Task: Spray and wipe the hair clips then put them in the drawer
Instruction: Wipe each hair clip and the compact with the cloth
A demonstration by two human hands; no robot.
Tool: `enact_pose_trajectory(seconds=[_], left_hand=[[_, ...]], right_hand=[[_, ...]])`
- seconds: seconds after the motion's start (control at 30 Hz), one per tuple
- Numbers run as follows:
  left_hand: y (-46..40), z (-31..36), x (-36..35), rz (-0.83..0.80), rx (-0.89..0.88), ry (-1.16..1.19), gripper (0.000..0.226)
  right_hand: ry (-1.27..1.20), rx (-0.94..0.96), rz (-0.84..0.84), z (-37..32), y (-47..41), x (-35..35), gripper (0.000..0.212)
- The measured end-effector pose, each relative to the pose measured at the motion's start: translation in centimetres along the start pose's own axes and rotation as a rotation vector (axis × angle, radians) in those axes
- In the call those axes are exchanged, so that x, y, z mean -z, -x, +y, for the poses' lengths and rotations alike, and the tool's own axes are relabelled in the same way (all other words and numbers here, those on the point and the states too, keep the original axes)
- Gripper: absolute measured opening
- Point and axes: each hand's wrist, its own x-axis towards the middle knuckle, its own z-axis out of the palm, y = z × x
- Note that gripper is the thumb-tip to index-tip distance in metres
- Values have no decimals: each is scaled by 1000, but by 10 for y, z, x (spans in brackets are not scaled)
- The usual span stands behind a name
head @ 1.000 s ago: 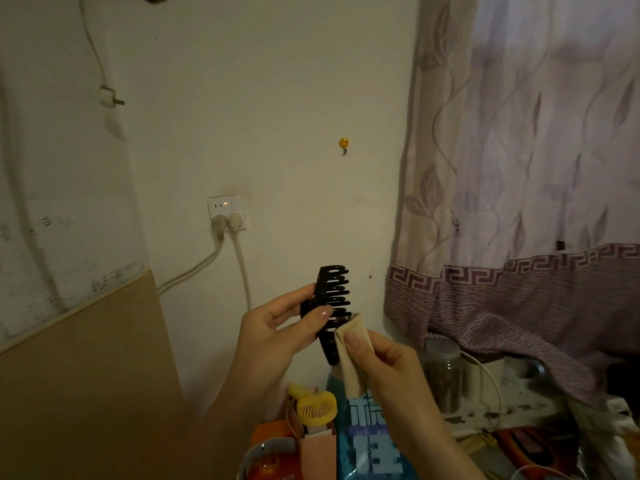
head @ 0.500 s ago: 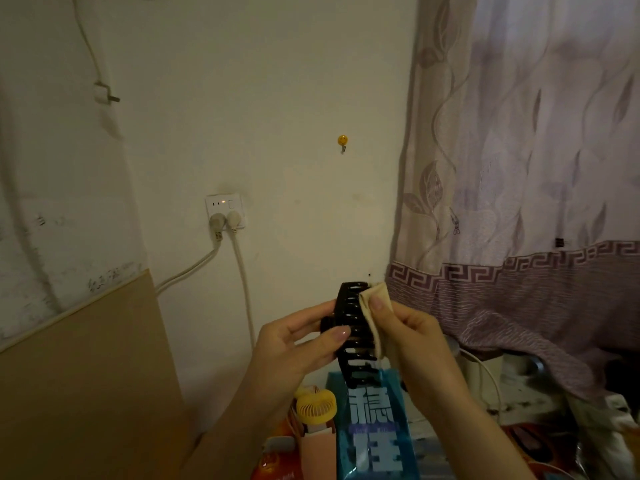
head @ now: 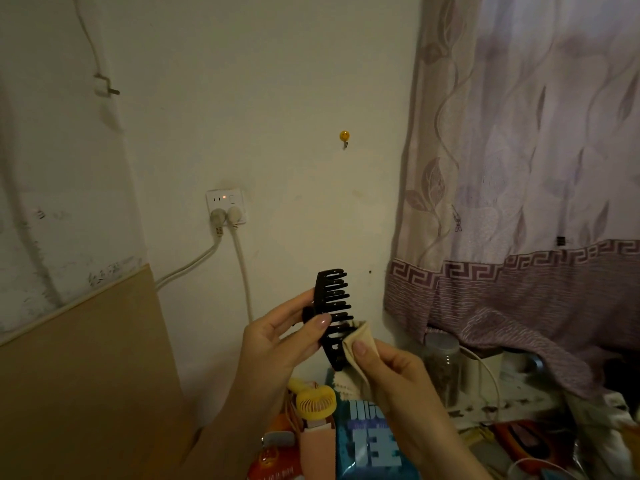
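A black claw hair clip (head: pixel 333 299) stands upright in mid-air in front of the wall, teeth pointing right. My left hand (head: pixel 277 341) grips it at the hinge, thumb across its lower teeth. My right hand (head: pixel 388 368) pinches a small beige cloth (head: pixel 360 341) against the clip's lower end. No spray bottle or drawer shows in the head view.
Below my hands lie a yellow handheld fan (head: pixel 316 401), a blue packet with white characters (head: pixel 374 441) and an orange packet (head: pixel 277 455). A clear jar (head: pixel 443 368) and clutter sit under the purple curtain (head: pixel 519 202). A wall socket (head: pixel 225 206) with two plugs and a brown board (head: pixel 86 375) are at left.
My right hand slid the cloth from the clip's top down to its lower end. The clip turned so its teeth show again, and both hands shifted slightly left.
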Motion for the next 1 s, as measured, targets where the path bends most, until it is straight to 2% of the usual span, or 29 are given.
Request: enact_pose_trajectory(seconds=[0.13,0.27,0.4,0.6,0.87,1.0], left_hand=[[-1,4,6,-46,41,-122,67],[-7,13,12,-125,64,-256,78],[-13,20,13,-198,110,-345,72],[-15,18,13,-120,82,-344,58],[-11,12,16,27,45,-189,60],[-9,13,19,19,69,-153,62]], right_hand=[[63,4,33,-2,-2,6,29],[153,0,-27,-10,-2,15,31],[277,5,-88,-19,-2,20,27],[302,34,-48,-21,-3,21,24],[243,45,61,-10,2,26,33],[241,50,107,-12,1,30,36]])
